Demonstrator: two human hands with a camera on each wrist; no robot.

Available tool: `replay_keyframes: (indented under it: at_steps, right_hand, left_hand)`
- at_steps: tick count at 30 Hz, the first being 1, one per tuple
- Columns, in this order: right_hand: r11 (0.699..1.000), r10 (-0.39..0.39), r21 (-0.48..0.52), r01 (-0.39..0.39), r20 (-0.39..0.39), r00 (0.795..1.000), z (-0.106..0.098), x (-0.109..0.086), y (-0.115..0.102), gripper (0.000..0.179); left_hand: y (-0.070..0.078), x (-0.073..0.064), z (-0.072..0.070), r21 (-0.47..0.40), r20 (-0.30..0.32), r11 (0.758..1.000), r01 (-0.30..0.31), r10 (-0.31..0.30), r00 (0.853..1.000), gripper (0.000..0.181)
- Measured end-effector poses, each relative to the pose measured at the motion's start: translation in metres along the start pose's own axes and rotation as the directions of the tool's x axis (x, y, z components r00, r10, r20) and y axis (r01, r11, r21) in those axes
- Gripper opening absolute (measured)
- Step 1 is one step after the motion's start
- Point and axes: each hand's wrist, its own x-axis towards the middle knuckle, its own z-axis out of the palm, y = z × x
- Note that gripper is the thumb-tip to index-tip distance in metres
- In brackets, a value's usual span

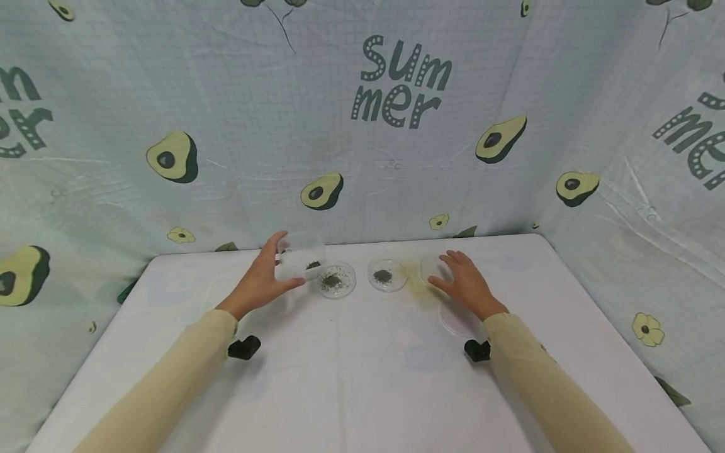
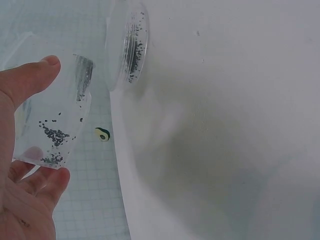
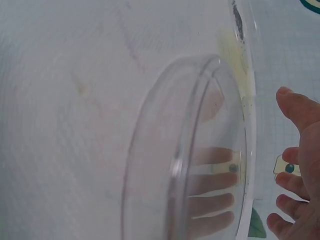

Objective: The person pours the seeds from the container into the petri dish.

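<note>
My left hand [image 1: 262, 280] grips a clear plastic container [image 2: 55, 100] between thumb and fingers, tilted, with dark seed-like grains [image 2: 55, 136] lying inside it. Close to its right is a round petri dish [image 1: 337, 280] with more dark grains. A second petri dish [image 1: 387, 275] holds a small dark heap. My right hand [image 1: 467, 286] has spread, relaxed fingers and grips nothing in the right wrist view. Near its thumb and fingertips is a clear dish [image 1: 428, 269] without visible grains. Another clear round dish [image 3: 160, 150] lies under the right wrist.
A white table [image 1: 362, 377] carries the dishes near its far edge. Behind and beside it hangs a cloth [image 1: 255, 126] printed with avocados and lettering. A yellowish patch [image 1: 421, 289] shows on the tabletop around the right-hand dishes.
</note>
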Motion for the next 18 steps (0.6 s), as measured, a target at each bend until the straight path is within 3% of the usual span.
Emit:
replay_keyframes:
  at_steps: [18]
  right_hand:
    - [0.998, 0.066, 0.021, -0.066, 0.003, 0.998, -0.002, -0.006, 0.015, 0.074]
  left_hand:
    - [0.015, 0.011, 0.004, -0.023, 0.008, 0.997, -0.069, 0.069, 0.998, 0.105]
